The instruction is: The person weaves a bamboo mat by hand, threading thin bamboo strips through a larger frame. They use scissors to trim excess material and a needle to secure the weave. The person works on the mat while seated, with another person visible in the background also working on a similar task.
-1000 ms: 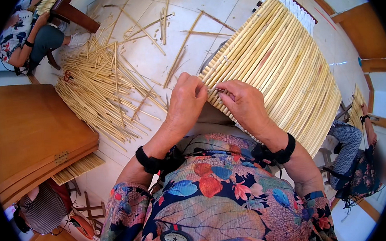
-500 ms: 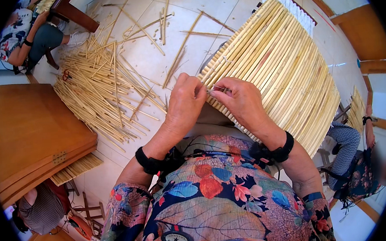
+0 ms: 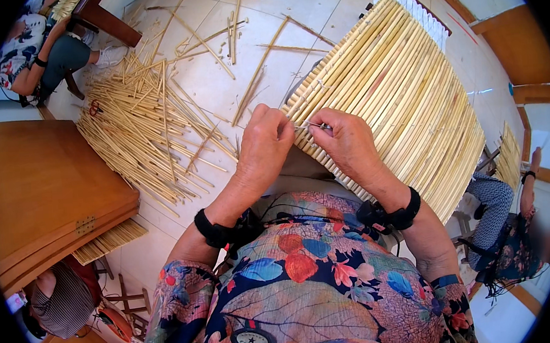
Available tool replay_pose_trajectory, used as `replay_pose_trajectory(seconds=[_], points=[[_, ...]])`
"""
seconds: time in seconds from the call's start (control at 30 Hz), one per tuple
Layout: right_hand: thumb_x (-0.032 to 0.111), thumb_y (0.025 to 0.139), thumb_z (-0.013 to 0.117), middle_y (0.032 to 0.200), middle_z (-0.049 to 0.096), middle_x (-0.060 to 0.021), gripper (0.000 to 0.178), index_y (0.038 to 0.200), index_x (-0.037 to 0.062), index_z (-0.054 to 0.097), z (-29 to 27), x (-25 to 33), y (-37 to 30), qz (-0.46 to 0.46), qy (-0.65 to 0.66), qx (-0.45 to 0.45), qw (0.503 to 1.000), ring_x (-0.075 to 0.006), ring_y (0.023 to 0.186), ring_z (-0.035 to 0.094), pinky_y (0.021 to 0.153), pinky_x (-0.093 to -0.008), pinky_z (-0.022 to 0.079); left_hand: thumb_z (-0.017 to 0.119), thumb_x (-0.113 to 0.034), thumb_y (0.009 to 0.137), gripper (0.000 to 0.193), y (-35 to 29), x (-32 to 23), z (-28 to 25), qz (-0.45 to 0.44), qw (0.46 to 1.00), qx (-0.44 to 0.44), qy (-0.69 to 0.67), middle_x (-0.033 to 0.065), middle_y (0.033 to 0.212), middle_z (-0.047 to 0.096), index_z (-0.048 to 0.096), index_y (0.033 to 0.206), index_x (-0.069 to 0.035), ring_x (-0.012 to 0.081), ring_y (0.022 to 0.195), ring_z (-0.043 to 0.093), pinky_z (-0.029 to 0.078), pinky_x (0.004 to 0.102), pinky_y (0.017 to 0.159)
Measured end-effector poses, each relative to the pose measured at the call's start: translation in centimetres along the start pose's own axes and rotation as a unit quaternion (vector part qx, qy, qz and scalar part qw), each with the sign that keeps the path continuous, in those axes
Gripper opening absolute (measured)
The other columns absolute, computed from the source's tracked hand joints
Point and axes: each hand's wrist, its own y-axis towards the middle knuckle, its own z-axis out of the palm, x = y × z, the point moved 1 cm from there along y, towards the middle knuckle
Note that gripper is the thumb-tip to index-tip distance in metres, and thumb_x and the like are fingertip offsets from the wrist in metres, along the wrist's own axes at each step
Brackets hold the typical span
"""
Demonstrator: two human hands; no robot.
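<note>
A reed mat (image 3: 404, 105) lay across the person's lap and reached out over the floor (image 3: 230, 79), its near edge hidden beneath both hands. Loose reeds (image 3: 138, 130) were heaped to the left. The left hand (image 3: 264, 147) and right hand (image 3: 346, 144) pinched a thin strand (image 3: 310, 126) between them, too fine to identify.

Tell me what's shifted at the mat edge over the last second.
Little. The left hand and right hand closed in slightly, fingertips now nearly meeting over a thin strand at the reed mat edge. Both keep pinching there. The mat and the loose reed pile lie unchanged.
</note>
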Motion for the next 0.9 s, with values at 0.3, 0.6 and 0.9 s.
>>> replay_pose_trajectory(seconds=[0.3,0.6,0.9], points=[[0.017,0.081,0.058,0.075,0.061,-0.0119,0.011,0.078,0.0062,0.058,0.5,-0.2,0.0,-0.031,-0.032,-0.032,0.999,-0.0335,0.071,0.061,0.062,-0.0425,0.048,0.064,-0.001,0.079,0.009,0.0,-0.3,0.3,-0.007,1.0,-0.014,0.016,0.0103,0.077,0.051,0.056,0.076,-0.001,0.0213,0.065,0.053,0.043,0.031,0.059],[0.019,0.082,0.055,0.078,0.061,-0.0121,0.013,0.081,0.0061,0.059,0.3,-0.3,0.1,-0.037,-0.037,-0.021,0.998,-0.033,0.074,0.061,0.064,-0.0431,0.048,0.064,-0.003,0.081,0.009,-0.1,-0.8,0.0,-0.058,0.997,-0.005,-0.041,0.0072,0.079,0.051,0.057,0.085,-0.001,0.0154,0.068,0.053,0.045,0.0288,0.063],[0.019,0.082,0.056,0.078,0.062,-0.0117,0.013,0.082,0.0066,0.059,0.3,-0.2,0.1,-0.023,-0.046,-0.014,0.999,-0.0329,0.074,0.061,0.064,-0.0429,0.048,0.069,-0.007,0.081,0.012,0.2,-1.4,-0.3,-0.053,0.998,0.016,-0.026,0.0053,0.077,0.049,0.058,0.083,-0.002,0.013,0.065,0.047,0.042,0.0274,0.06]])
